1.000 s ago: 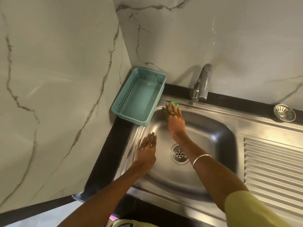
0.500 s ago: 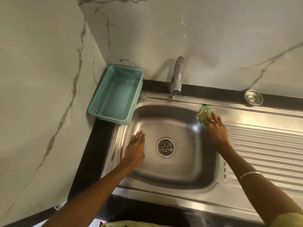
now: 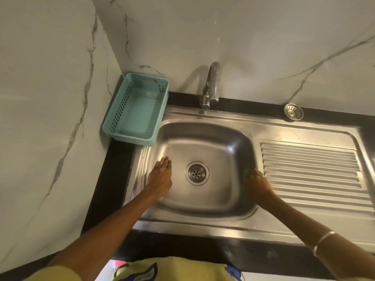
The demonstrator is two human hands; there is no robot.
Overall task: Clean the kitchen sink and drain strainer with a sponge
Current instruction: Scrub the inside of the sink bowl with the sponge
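Right hand [image 3: 258,185]: on the sink's right rim, fingers curled and pressing down on the sponge; blurred.
Sponge [image 3: 248,173]: green, mostly hidden under the right fingers, at the edge between basin and drainboard.
Left hand [image 3: 160,177]: flat on the basin's left slope, fingers straight and together, holding nothing.
Sink [image 3: 203,199]: steel, set in a black counter [image 3: 113,179].
Drain [image 3: 196,173]: centre of the basin floor, between the two hands, apart from both.
Drainboard [image 3: 312,167]: ribbed, right of the basin.
Basket [image 3: 113,126]: teal, in the far left corner, overlapping the sink's rim.
Tap [image 3: 212,86]: behind the basin, at the wall.
Strainer [image 3: 293,111]: on the counter's back ledge, far right, well apart from the hands.
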